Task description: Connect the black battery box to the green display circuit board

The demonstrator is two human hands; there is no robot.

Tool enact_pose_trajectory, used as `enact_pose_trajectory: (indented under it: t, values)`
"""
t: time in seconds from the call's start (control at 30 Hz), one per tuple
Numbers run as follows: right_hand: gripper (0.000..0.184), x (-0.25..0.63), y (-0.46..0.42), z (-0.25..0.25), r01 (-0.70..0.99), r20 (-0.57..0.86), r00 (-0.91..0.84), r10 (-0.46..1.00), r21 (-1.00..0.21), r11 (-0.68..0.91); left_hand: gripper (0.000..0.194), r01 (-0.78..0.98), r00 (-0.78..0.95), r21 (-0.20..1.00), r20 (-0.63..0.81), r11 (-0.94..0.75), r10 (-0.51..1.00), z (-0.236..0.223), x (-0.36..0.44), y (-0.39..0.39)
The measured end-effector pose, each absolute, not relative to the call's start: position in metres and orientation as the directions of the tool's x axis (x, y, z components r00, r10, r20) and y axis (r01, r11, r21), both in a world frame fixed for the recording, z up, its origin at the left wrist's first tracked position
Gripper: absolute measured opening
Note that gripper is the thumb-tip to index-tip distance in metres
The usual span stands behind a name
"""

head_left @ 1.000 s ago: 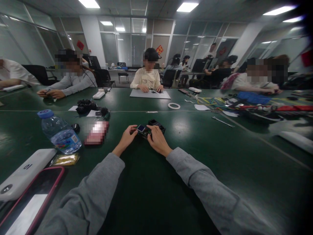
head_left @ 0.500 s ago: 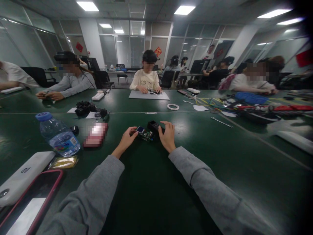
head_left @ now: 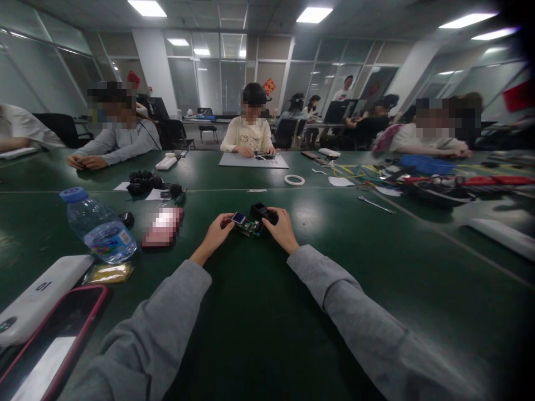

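Observation:
A small green circuit board (head_left: 249,226) with a little blue screen lies on the dark green table (head_left: 259,312) in front of me. My left hand (head_left: 216,234) pinches its left end, fingers closed on it. My right hand (head_left: 283,229) curls round a small black box (head_left: 262,212) just behind and right of the board. Both my sleeves are grey.
At the left lie a water bottle (head_left: 98,225), a pink pouch (head_left: 161,227), a white power bank (head_left: 35,298) and a phone in a red case (head_left: 50,342). A tape ring (head_left: 294,180), cables and tools (head_left: 376,205) lie farther off. Other people sit across the table.
My right hand left the circuit board, reached to the black box behind it and has closed round it. My left hand stays on the board's left end.

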State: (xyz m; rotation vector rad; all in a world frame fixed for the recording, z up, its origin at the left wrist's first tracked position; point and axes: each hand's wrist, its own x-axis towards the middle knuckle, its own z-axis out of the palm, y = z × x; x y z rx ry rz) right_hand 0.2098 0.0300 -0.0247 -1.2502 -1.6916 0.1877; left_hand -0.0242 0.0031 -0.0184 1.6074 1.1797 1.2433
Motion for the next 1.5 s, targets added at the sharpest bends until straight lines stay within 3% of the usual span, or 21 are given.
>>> enact_pose_trajectory:
  t: [0.2,0.43,0.67,0.87,1.07,1.4,1.5]
  values:
    - [0.039,0.214,0.037,-0.03,0.565,0.446,0.147,0.883,-0.771,0.296,0.033,0.251,0.076,0.934,0.242,-0.253,0.967,-0.016,-0.023,0.003]
    - [0.039,0.214,0.04,-0.031,0.677,0.492,0.207,0.846,-0.696,0.239,0.033,0.261,0.086,0.935,0.224,-0.239,0.971,-0.014,-0.024,0.0]
    - [0.041,0.207,0.027,-0.022,0.731,0.567,0.046,0.823,-0.58,0.359,0.031,0.247,0.071,0.937,0.238,-0.248,0.969,-0.015,-0.023,0.002]
    - [0.036,0.211,0.029,-0.023,0.666,0.577,0.067,0.814,-0.633,0.394,0.031,0.265,0.075,0.931,0.241,-0.252,0.968,-0.016,-0.024,0.002]
    - [0.045,0.214,0.033,-0.027,0.552,0.416,0.132,0.9,-0.785,0.282,0.031,0.265,0.073,0.933,0.231,-0.242,0.97,-0.016,-0.024,0.002]
    - [0.044,0.217,0.033,-0.028,0.639,0.475,0.268,0.838,-0.739,0.215,0.033,0.253,0.074,0.946,0.19,-0.203,0.979,-0.013,-0.023,0.001]
    - [0.054,0.215,0.032,-0.031,0.688,0.482,0.17,0.86,-0.683,0.246,0.033,0.272,0.075,0.941,0.188,-0.202,0.979,-0.014,-0.024,0.002]
